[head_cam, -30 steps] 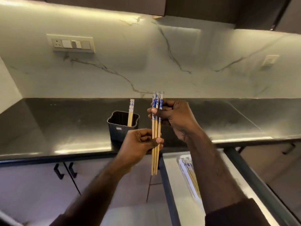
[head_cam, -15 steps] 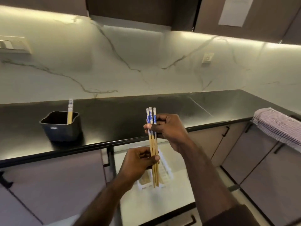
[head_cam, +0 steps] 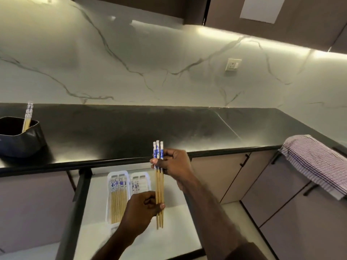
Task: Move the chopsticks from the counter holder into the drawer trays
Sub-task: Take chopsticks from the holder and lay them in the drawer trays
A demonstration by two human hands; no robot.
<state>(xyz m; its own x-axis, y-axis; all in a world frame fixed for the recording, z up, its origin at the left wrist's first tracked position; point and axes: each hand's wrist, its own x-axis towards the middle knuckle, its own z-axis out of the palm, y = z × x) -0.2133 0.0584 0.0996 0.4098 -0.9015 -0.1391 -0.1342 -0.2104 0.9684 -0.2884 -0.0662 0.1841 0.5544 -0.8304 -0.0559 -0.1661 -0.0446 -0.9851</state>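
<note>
My left hand pinches the lower shafts of three chopsticks, fingers curled round them, while my right hand grips the blue-patterned tops. The bundle stands upright over the open drawer. Below lie two white trays: the left tray is well filled with chopsticks, and the right tray is partly hidden behind my hand. To do this well, I should square the tips level, tilt the bundle flat along a tray's length, patterned ends toward the counter like the others, and lower it before loosening my fingers. Farther off on the black counter, the dark holder keeps a few chopsticks to fetch.
</note>
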